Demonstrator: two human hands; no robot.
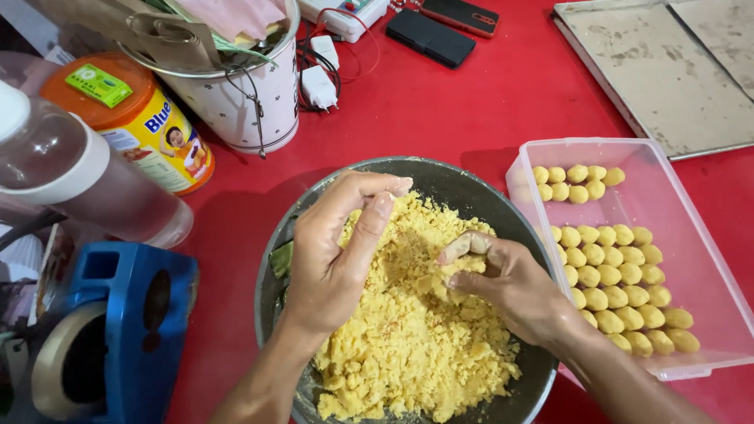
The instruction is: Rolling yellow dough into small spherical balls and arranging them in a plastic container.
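A dark metal bowl (455, 182) in the middle holds crumbly yellow dough (408, 345). My left hand (334, 251) hovers over the dough's left part, fingers curled and pinched together with crumbs on the tips. My right hand (503, 283) rests in the dough on the right, fingers closed around a small lump of it. To the right stands a clear plastic tray (691, 228) with several rows of small yellow dough balls (620, 275).
On the red table: a round yellow tin with orange lid (133, 118), a clear bottle (71, 180), a blue tape dispenser (118, 330), a white patterned can (251, 94), chargers (318, 78), two phones (432, 35), a grey baking sheet (667, 71).
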